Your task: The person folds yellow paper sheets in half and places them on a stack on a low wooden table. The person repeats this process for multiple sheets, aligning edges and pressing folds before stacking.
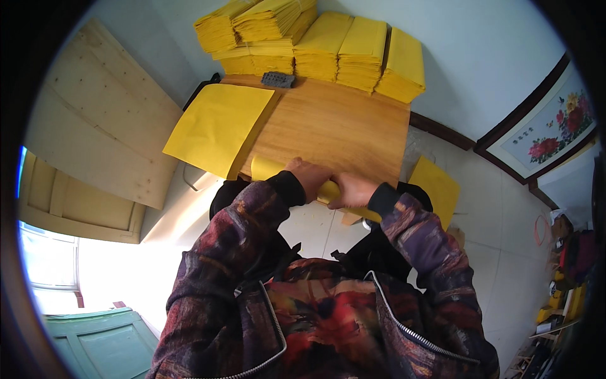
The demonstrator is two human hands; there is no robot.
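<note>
A yellow paper sheet (pixel 265 167) is bent into a curve at the table's near edge, in front of my body. My left hand (pixel 309 178) is closed over its middle, fingers curled. Right beside it, my right hand (pixel 352 189) pinches the sheet's right part, thumb toward the left hand. The fingertips are partly hidden by the hands. On the table's left lies a flat pile of large yellow sheets (pixel 218 126), overhanging the edge. More yellow sheets (pixel 435 189) sit low at the right, beyond my right forearm.
Several thick bundles of yellow paper (pixel 322 41) line the back of the wooden table (pixel 334 120). A dark grey textured block (pixel 278 79) lies before them. A wooden board (pixel 101 114) leans at left; a framed flower picture (pixel 543 126) stands by the right wall.
</note>
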